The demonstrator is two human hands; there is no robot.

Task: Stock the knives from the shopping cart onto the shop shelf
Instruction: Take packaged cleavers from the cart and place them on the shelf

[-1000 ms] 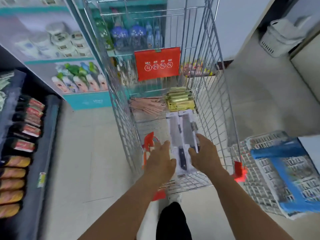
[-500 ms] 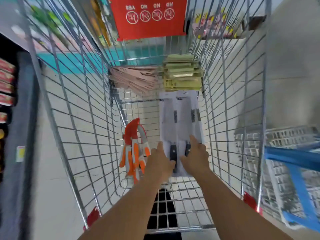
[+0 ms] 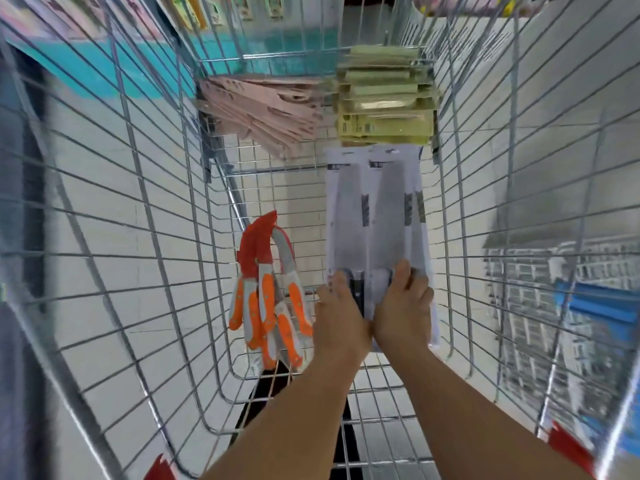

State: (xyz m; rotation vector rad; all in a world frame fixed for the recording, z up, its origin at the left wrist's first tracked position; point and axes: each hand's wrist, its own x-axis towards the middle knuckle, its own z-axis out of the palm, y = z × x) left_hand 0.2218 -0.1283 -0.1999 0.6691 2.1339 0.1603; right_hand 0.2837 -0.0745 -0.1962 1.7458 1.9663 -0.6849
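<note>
Head view: both arms reach down into the wire shopping cart (image 3: 104, 237). The left hand (image 3: 341, 317) and the right hand (image 3: 403, 306) sit side by side on the near end of the carded kitchen knives (image 3: 375, 216), a small stack of white-backed packs lying flat on the cart floor along its right side. Each hand's grip looks curled onto the dark handle end of the packs, though motion blur leaves it unclear whether the fingers are fully clamped underneath. Left of the hands, near the cart's near-left corner, lies a bundle of orange-handled knives (image 3: 268, 306). At the far end rest a fan of pink packs (image 3: 263, 112) and a stack of yellow-green packs (image 3: 384, 112).

This seems to be the pick-up step. The next move calls for a firm hold on the packs' edges, a lift clear of the wire sides, then a turn toward the shelf, which is not clearly in view.
</note>
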